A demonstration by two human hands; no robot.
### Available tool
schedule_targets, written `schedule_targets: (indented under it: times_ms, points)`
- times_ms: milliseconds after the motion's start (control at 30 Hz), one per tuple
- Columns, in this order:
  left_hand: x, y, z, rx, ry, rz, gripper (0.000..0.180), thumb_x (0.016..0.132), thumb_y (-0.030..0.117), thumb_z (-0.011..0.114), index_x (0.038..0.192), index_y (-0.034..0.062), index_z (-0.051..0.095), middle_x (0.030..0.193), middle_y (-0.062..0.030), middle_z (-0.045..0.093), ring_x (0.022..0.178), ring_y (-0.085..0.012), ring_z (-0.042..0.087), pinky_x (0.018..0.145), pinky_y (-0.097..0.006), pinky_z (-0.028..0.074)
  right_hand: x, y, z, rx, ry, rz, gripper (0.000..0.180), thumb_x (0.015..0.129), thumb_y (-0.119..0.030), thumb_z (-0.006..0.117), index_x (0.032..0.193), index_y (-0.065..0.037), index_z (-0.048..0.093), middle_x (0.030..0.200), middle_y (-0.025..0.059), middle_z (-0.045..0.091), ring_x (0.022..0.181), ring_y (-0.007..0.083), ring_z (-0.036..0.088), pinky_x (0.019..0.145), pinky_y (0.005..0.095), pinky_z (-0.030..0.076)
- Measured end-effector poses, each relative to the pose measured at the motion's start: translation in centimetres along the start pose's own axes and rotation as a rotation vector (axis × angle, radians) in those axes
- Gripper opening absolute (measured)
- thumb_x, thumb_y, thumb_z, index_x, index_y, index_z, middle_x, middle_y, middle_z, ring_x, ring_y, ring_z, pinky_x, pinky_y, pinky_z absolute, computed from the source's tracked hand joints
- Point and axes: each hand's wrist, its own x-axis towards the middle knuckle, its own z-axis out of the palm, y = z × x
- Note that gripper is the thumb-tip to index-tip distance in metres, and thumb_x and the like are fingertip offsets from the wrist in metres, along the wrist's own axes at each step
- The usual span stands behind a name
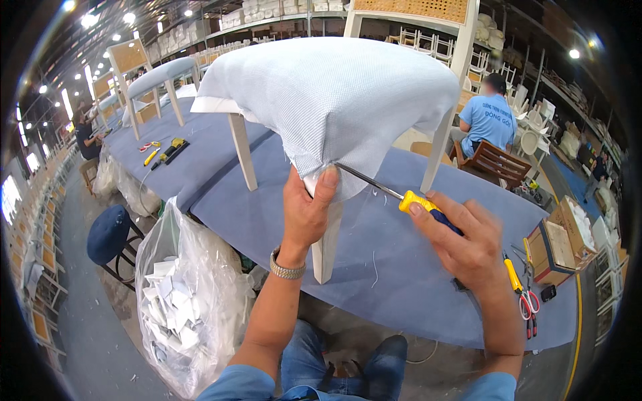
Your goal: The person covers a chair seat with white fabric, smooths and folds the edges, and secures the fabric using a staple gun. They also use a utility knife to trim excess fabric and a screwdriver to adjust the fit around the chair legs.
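The wooden dining chair [243,150] stands on the worktable directly before the person, with pale blue woven fabric [374,100] draped over its seat. The left hand [307,207] pinches the fabric at the near corner, thumb in front; its other fingertips are hidden behind the cloth. The right hand [465,237] is closed around the yellow-and-blue handle of a screwdriver [416,202], its shaft directed at that corner. The tip is obscured at the fold beside the left thumb; depth of insertion cannot be determined. The right hand is slightly blurred. The upper edge cuts off the cane backrest [411,8], and fabric conceals most of the seat frame.

The worktable [227,214] has a blue-grey covering with loose threads on it. Red-handled scissors [529,304] lie at its right end, near a cardboard box [552,247]. Below the left edge are a clear plastic bag [221,294] of white offcuts and a round blue stool [109,234]. Beyond, a seated co-worker in a blue shirt [487,120] faces away; loaded shelving [267,23] lines the hall. Distant contents are too small to identify.
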Motion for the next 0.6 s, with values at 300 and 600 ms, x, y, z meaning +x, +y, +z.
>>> schedule_targets:
  times_ms: [300,600]
  points:
    - [0.3,0.2,-0.3,0.167,-0.012,0.045,0.052,0.104,0.037,0.057,0.132,-0.0057,0.049,0.113,-0.0103,0.062,0.102,-0.0174,0.055,0.094,-0.033,0.044,4.6,0.8,-3.7,-0.005,-0.169,-0.096,0.037,0.074,-0.009,0.075,0.111,-0.015,0.075,0.094,0.005,0.067,0.063,0.0152,0.057,0.051,0.0289,0.044]
    - [0.6,0.1,0.7,0.13,0.004,0.027,0.047,0.105,0.035,0.055,0.129,-0.0057,0.05,0.106,-0.0091,0.062,0.098,-0.0167,0.054,0.092,-0.033,0.044,-1.5,-1.7,3.0,0.217,0.166,0.2,0.044,0.073,-0.005,0.079,0.116,-0.014,0.074,0.097,0.007,0.068,0.068,0.0215,0.065,0.054,0.0308,0.049]
